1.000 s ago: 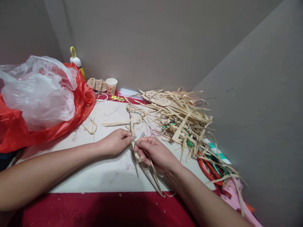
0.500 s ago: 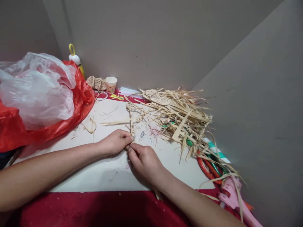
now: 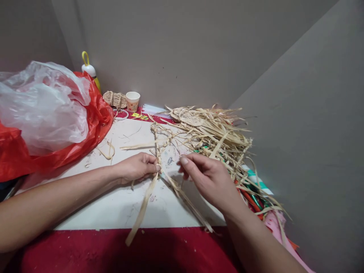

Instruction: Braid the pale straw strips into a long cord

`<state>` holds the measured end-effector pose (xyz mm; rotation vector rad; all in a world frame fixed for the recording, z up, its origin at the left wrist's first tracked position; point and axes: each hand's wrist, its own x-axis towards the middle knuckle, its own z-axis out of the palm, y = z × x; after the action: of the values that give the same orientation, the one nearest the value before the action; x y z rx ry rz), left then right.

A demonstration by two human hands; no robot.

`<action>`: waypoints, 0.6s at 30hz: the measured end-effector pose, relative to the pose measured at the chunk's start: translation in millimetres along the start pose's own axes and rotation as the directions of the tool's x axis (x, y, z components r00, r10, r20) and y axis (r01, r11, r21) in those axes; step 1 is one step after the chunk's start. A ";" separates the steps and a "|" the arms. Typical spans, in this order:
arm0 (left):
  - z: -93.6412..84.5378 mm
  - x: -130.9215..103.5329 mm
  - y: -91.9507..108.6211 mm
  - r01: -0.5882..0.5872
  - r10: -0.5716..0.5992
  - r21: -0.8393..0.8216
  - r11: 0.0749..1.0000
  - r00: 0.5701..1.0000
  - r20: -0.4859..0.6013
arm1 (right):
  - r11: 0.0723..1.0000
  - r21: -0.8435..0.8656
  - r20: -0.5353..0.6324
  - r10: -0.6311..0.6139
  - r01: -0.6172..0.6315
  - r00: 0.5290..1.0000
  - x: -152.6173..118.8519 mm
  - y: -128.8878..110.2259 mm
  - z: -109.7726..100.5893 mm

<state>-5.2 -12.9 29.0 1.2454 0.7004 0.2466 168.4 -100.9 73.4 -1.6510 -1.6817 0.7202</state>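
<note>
A braided straw cord (image 3: 156,142) runs down the white board, with a knotted loop at its far end. My left hand (image 3: 140,167) pinches its near end between thumb and fingers. Below that pinch two straw strands fan out: one flat strip (image 3: 143,212) towards the lower left, another bundle (image 3: 189,201) towards the lower right. My right hand (image 3: 209,176) is raised to the right of the cord, thumb and fingertips closed together. Whether a thin strand is between them is too small to make out.
A heap of dry straw (image 3: 227,140) with a woven oval sole (image 3: 187,115) lies at the right. Behind stand a paper cup (image 3: 132,101) and a woven piece (image 3: 114,99). Red and clear plastic bags (image 3: 57,113) fill the left. A pink tool (image 3: 275,227) lies at right front.
My right hand has moved away from the left one, up and to the right. The two loose strands below the cord now show spread apart. My left hand keeps its pinch.
</note>
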 end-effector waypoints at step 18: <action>-4.1 -0.5 -4.0 -0.146 0.201 0.619 0.772 0.979 -0.020 | 0.672 0.487 0.585 0.225 -0.558 0.780 27.7 36.8 42.2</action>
<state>-8.8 -11.2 24.8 1.9475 0.7681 0.2310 159.4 -68.7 20.6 -1.3872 -1.1084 1.8448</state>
